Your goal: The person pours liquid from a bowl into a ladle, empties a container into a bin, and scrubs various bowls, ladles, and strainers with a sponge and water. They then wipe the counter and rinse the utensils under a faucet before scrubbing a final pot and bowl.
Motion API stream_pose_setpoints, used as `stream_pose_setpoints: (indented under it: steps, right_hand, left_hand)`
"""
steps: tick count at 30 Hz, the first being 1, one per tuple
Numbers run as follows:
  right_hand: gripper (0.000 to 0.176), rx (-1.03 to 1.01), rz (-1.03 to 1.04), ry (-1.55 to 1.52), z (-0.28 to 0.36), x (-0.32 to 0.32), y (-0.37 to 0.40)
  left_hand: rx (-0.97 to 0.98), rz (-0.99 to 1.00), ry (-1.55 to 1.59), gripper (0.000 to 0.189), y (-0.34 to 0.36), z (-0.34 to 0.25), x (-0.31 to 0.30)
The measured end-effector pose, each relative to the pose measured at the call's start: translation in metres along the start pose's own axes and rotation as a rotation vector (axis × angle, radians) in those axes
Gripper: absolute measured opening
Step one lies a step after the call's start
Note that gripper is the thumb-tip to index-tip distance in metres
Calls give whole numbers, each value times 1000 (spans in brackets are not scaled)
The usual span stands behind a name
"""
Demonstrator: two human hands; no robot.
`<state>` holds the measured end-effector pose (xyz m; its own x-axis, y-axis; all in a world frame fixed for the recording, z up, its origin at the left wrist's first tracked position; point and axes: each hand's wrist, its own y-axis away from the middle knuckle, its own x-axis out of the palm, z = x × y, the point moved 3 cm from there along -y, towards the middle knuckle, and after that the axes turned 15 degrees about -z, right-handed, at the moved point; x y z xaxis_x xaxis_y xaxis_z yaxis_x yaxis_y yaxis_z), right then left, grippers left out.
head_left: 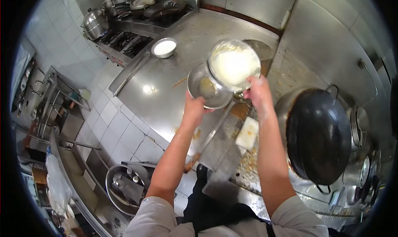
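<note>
My left hand [196, 108] grips the near left rim of a metal bowl [215, 99], which has a little yellowish stuff at its bottom. In my right hand [258, 91] is a second bowl [234, 65] with pale, creamy contents, tilted and overlapping the first bowl's upper right edge. Both bowls are held above the steel counter. Farther back on the counter stands a small metal bowl of white contents [165, 46]. A long-handled utensil [217, 127] lies below the bowls, partly hidden by them.
A large black wok [318, 137] stands at the right. Beside my right forearm lies a whitish block [247, 133]. Gas burners [126, 42] and stacked pots [95, 23] are at the back left. A basin of utensils [126, 187] sits at the lower left.
</note>
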<state>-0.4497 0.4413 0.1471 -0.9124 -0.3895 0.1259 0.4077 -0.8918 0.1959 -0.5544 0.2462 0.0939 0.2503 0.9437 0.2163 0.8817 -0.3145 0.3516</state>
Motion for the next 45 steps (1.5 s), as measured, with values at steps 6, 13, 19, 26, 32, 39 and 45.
stream_pose_setpoints:
  steps: [6,13,19,26,32,39,45]
  right_hand:
    - [41,-40,-96,394,-44,-170,184]
    - [53,151,-103,268,-109,-395,295]
    - [59,-92,110,757,-205,-584,286]
    - [57,209,-477,-103,-129,-580,347]
    - [36,161,-732,-83,-121,-646,351]
    - [28,140,-1049,-347,-158,-713,331]
    - [18,126,-1164,-372,-172,-745,316]
  left_hand:
    - [-270,195,-114,46,187,63,-18]
    - [236,756,-387,47,299,270,2]
    - [-634,934,-276,60,418,257,43]
    - [397,543,-597,36,316,202,0]
    - [846,-379,-1438,46,147,93,-77]
    - [660,-89,-1498,44,84,146,-61]
    - [536,-153,-1471,36,97,144,-50]
